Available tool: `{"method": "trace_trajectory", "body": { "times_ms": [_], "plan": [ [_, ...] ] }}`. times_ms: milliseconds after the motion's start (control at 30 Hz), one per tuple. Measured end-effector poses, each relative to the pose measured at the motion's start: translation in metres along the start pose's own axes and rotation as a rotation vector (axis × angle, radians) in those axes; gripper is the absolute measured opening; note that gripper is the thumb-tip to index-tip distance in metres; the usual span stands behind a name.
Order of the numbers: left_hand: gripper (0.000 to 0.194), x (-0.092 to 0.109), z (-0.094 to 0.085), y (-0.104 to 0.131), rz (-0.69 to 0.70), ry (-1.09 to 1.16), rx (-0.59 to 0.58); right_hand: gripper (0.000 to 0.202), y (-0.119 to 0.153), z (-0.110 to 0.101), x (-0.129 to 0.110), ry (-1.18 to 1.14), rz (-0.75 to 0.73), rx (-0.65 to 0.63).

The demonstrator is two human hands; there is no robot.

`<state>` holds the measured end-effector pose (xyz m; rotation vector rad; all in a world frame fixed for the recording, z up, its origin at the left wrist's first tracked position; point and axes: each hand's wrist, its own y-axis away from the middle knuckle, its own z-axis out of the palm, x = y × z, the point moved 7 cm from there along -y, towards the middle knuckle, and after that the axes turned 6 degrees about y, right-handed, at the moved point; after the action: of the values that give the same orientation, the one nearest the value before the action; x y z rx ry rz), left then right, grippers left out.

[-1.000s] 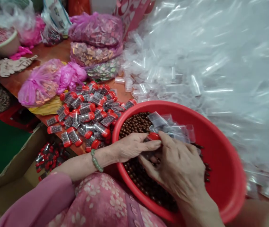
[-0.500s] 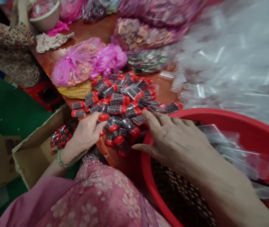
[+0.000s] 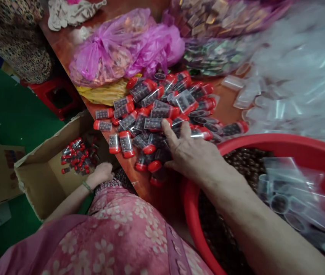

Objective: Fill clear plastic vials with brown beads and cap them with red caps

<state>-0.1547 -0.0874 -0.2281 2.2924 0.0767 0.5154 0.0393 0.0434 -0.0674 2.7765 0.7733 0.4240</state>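
Cardboard box (image 3: 41, 179): holds capped vials; left hand (image 3: 101, 173) curled at its rim, grip indiscernible. Vial pile (image 3: 156, 110), right of box at bench edge: right hand (image 3: 192, 152) spread flat on it. Risk: sweeping spills vials floorward.

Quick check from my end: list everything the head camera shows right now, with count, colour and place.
capped vials: many, clear with red caps, piled mid-table
cardboard box: one, brown, below the table edge, a few vials inside
red basin: one, lower right, holding brown beads and clear empty tubes
pink bags: several, far side of the table
clear plastic heap: upper right, blurred
table: one, reddish-brown
left hand: at the box's near edge; grip hidden
right hand: spread on the vial pile
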Motion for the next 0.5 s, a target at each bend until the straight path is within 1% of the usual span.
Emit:
{"method": "trace_trajectory", "body": {
  "times_ms": [100, 167, 233, 367, 500],
  "plan": [
    [0.037, 0.016, 0.024, -0.014, 0.024, -0.041, -0.054, 0.12, -0.001, 0.0, -0.001, -0.025, -0.005, 0.052],
    [0.037, 0.023, 0.033, -0.014, 0.054, -0.066, -0.072, 0.119, 0.0, -0.002, -0.001, -0.024, 0.001, 0.06],
    [0.037, 0.026, 0.038, -0.008, 0.076, -0.088, -0.089, 0.115, 0.0, -0.003, -0.003, -0.014, -0.003, 0.055],
    [0.037, 0.026, 0.039, -0.001, 0.1, -0.105, -0.105, 0.104, -0.003, -0.007, -0.009, -0.008, -0.018, 0.018],
    [0.038, 0.025, 0.029, -0.003, 0.119, -0.066, -0.081, 0.101, -0.007, -0.01, -0.016, 0.015, -0.032, -0.045]
  ]
}}
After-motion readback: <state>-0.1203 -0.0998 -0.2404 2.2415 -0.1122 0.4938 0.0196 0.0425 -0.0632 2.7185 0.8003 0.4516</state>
